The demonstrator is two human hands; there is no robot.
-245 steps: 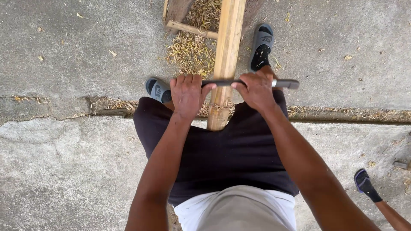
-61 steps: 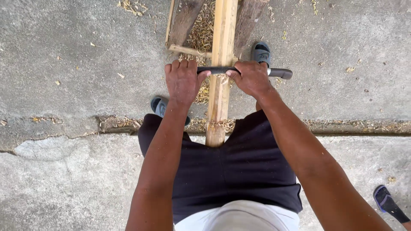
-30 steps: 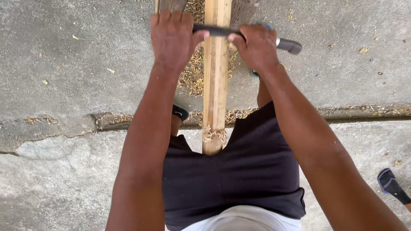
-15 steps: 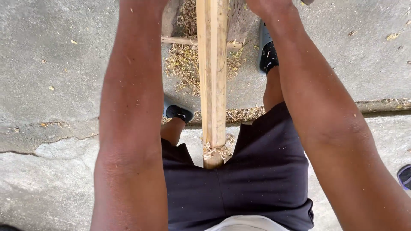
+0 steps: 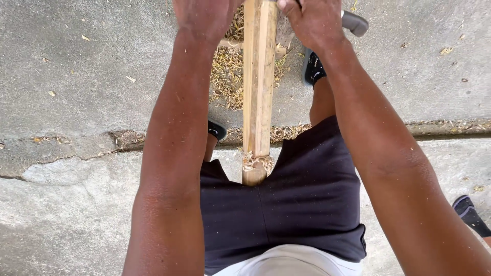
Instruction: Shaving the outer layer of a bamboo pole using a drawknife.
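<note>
A long pale bamboo pole (image 5: 258,92) runs away from me between my legs, its near end resting against my dark shorts. Both arms reach far forward over it. My left hand (image 5: 204,18) is closed at the top edge, left of the pole. My right hand (image 5: 312,20) is closed on a dark-handled drawknife (image 5: 355,23), whose right handle end sticks out beyond my fingers. The blade across the pole is hidden by my hands and the frame's edge.
Bamboo shavings (image 5: 227,76) lie heaped on the concrete beside the pole. A crack and step in the concrete (image 5: 76,148) crosses the view. My dark shoes (image 5: 313,69) stand either side of the pole. Another person's foot (image 5: 470,214) shows at the right edge.
Over the last seconds my hands slid the drawknife forward along the pole, from near my lap to the far end. In the last half second they came slightly back into view.
</note>
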